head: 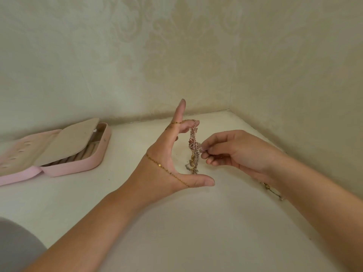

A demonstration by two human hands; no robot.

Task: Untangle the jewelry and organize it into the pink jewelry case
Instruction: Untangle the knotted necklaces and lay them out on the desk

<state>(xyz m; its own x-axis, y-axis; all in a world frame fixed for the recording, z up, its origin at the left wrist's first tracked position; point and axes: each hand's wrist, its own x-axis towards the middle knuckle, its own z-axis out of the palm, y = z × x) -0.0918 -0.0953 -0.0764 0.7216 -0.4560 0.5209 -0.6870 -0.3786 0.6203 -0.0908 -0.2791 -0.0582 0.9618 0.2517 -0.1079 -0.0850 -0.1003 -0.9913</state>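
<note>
**Asker:** Where is the jewelry sitting?

**Describer:** A clump of tangled chains [194,152], with rose, gold and silver strands mixed, is hanging near the middle of the view. It is hanging above a pale surface [196,222] in a corner of patterned walls [176,55]. Its lower end is reaching close to the surface, but I cannot tell whether it is touching.

**Asker:** What are the hands doing?

**Describer:** The left hand [165,161] is extending from 7 o'clock, its index finger pointing toward 12 and its thumb stretching toward 3. A bent finger is hooking the top of the clump, so this grip is carrying it. A thin gold chain [163,168] is lying across the back of that hand, running from the index finger down to the thumb. The right hand [235,152] is extending from 4 o'clock with its fingers curling. Its grip is pinching a strand at the clump's 3 o'clock side.

**Asker:** And the case?

**Describer:** The pink jewelry case [78,165] is lying open at 9 o'clock, well apart from the hands. Its beige flap [70,143] is standing raised over beige ring rolls. A loose gold chain piece [272,190] is lying on the surface at 4 o'clock, just beside the right wrist. Grey fabric [17,246] is showing at 8 o'clock.
</note>
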